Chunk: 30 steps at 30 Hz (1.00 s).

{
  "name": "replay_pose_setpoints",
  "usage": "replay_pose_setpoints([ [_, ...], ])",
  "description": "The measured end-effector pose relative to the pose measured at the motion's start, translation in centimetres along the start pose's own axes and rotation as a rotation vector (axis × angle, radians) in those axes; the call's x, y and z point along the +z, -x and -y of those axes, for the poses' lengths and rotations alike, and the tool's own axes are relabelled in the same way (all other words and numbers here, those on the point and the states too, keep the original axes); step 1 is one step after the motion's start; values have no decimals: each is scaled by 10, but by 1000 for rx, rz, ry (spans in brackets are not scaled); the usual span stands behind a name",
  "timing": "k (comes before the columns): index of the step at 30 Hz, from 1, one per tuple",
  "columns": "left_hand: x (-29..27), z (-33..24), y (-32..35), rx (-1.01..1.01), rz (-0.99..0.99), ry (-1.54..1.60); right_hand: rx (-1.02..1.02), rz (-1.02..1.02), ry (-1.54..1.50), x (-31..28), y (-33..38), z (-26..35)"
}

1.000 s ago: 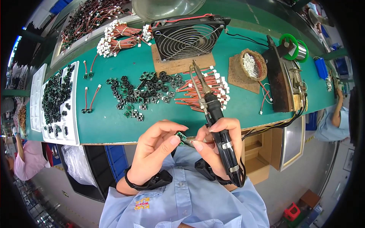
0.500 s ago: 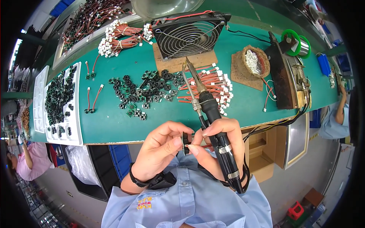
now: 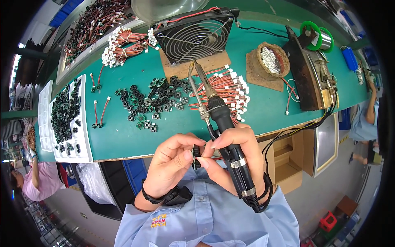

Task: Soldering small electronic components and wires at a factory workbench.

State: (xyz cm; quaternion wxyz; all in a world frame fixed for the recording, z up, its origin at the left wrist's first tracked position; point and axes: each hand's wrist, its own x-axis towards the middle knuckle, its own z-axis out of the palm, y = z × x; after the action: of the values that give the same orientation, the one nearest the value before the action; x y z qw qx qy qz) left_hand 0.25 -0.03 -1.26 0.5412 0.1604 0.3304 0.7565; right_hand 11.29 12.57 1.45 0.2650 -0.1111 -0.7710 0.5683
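Note:
Between thumb and fingers, my left hand (image 3: 170,159) pinches a small black part with a green circuit board (image 3: 196,153), held upright on its edge. My right hand (image 3: 245,146) grips a black soldering iron (image 3: 220,112) with a thin metal tube clamped along it. The iron's tip points away from me, towards the fan. Thumb and forefinger of the same hand meet at the small part, and a bit of red wire shows behind them. Beyond my hands lie loose black parts (image 3: 142,101) and a heap of red-and-black wire leads with white connectors (image 3: 224,92).
A black fan (image 3: 193,40) stands on a wooden board at the back. White trays (image 3: 85,144) of black parts sit left, near two pairs of wired parts (image 3: 98,124). Rightward are a basket of white pellets (image 3: 270,61), a solder spool (image 3: 325,41) and cables (image 3: 284,133) along the edge.
The view has shifted slightly. Both hands keep their hold, and the small part has turned a little between the fingers.

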Motion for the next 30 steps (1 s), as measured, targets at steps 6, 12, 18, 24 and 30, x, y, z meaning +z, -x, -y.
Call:
replay_pose_setpoints([
  [6, 0, 2, 1, 24, -10, -38, 5, -4, -9, -1, 0, 0],
  [12, 1, 2, 1, 29, -21, -42, 38, 14, -75, -1, 0, -1],
  [18, 2, 3, 0, 45, -18, -49, 94, 27, -117, -1, 1, -1],
  [24, 3, 3, -1, 59, -23, -93, 109, 40, -120, -3, -1, 0],
  [30, 11, -2, -1, 31, -165, -190, 99, 59, -114, -5, -3, 0],
])
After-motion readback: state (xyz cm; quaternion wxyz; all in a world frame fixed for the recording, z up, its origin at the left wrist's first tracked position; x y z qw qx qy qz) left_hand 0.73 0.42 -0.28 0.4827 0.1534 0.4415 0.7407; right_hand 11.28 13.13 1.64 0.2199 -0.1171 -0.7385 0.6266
